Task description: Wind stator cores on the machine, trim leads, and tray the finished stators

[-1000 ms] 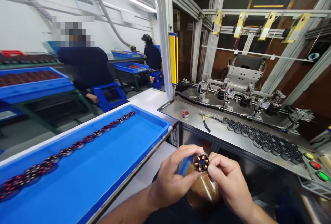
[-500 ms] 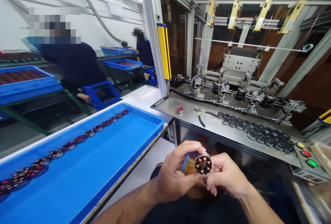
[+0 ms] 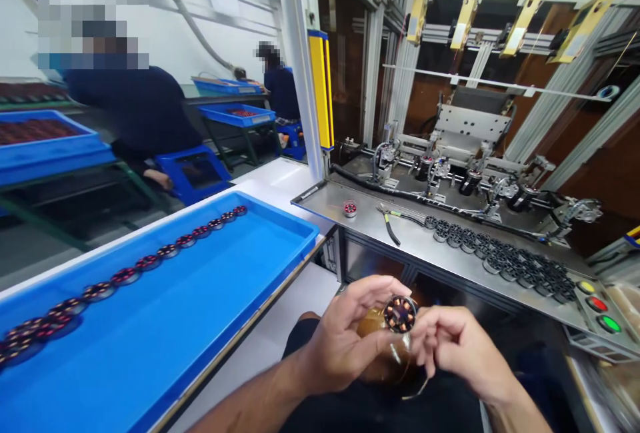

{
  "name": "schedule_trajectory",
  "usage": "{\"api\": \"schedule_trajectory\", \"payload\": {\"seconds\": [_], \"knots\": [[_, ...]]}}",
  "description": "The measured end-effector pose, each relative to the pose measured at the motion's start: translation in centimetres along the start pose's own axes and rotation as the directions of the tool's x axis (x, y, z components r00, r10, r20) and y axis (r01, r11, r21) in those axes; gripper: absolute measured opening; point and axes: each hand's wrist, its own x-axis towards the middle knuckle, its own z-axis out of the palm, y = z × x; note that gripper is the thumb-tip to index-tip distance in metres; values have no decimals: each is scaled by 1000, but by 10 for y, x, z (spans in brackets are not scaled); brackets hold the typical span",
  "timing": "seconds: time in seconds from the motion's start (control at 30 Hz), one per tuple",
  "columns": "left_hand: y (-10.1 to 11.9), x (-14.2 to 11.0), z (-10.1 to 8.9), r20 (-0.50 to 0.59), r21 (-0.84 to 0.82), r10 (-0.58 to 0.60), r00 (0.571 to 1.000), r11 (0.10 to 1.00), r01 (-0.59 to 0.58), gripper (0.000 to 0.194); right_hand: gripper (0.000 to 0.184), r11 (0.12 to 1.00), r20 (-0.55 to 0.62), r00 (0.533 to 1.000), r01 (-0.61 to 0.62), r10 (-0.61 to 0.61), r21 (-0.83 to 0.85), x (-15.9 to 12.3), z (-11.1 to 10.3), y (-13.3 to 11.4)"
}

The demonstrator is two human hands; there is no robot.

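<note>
In front of my lap, my left hand [image 3: 350,333] grips a wound motor stator [image 3: 400,314] by its rim, between thumb and fingers. Its round face, with copper coils around a dark centre, is turned towards me. Just to the right, the fingers of my right hand [image 3: 450,340] are pinched together close to the stator's lower edge. A thin pale wire [image 3: 419,392] hangs below these fingers; where it runs between them is hidden. Behind my hands is a shiny amber-brown rounded thing [image 3: 383,366], partly covered.
A blue tray [image 3: 210,293] on the left holds a row of stators. On the metal ledge are one red-wound stator [image 3: 350,208], cutting pliers [image 3: 390,225] and many black stators [image 3: 493,250]. Winding machine [image 3: 473,126] stands behind; control buttons [image 3: 597,304] right. Two people [image 3: 133,110] sit at left.
My right hand has drawn slightly right and away from the stator, and the thin wire now shows beneath it. My left hand still holds the stator, its face turned more towards me.
</note>
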Motion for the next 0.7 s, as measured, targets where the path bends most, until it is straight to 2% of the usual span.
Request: {"api": "schedule_trajectory", "payload": {"seconds": [0.1,0.23,0.37,0.5,0.6,0.63,0.7], "knots": [[0,-7,-1,68,-11,-36,997,999,37,69,38,997,-112,990,79,-81,-23,1,3,-10],[-3,-16,1,29,-43,-120,992,992,121,75,39,996,-157,986,42,-54,-78,1,18,-4],[-5,-18,4,-29,-184,-160,987,971,152,76,41,993,-117,991,58,-71,-107,-2,23,5],[-5,-17,1,-9,-286,-225,974,934,213,68,42,988,-39,998,50,-56,-144,-10,19,13],[-6,-18,-2,-5,-276,-231,973,935,221,67,42,969,48,999,-2,14,-248,-17,7,16],[-6,-18,-3,-1,-244,-217,976,947,210,68,42,958,49,998,-11,26,-286,-20,2,15],[-6,-19,-4,20,-160,-167,986,973,168,71,43,943,-21,1000,11,-19,-334,-23,-5,10]]}}
